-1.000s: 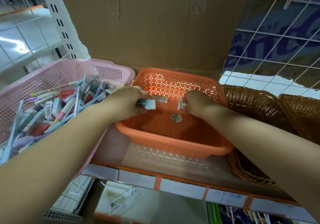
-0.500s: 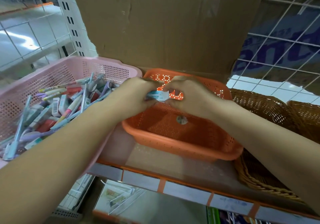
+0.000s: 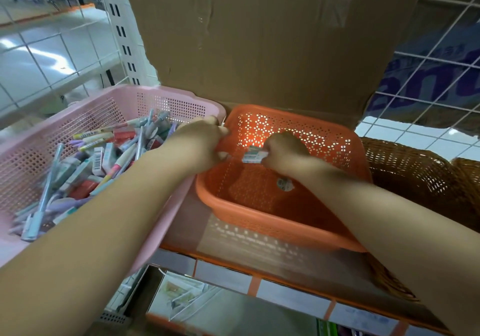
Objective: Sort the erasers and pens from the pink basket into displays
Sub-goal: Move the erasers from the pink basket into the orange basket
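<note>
So a small sleeved eraser (image 3: 254, 157) is pinched in the right hand (image 3: 284, 153), fingers curled round it, low over the orange basket (image 3: 262, 222). It's probably light, stiff and a bit slick, so it's best gripped across the short sides. The left hand (image 3: 200, 140) is blurred beside the pink basket (image 3: 171, 103), where pens (image 3: 96, 131) are piled; its grip can't be made out.

Left hand (image 3: 201, 140) released eraser (image 3: 254, 156); right hand (image 3: 284, 152) holds alone.
</note>
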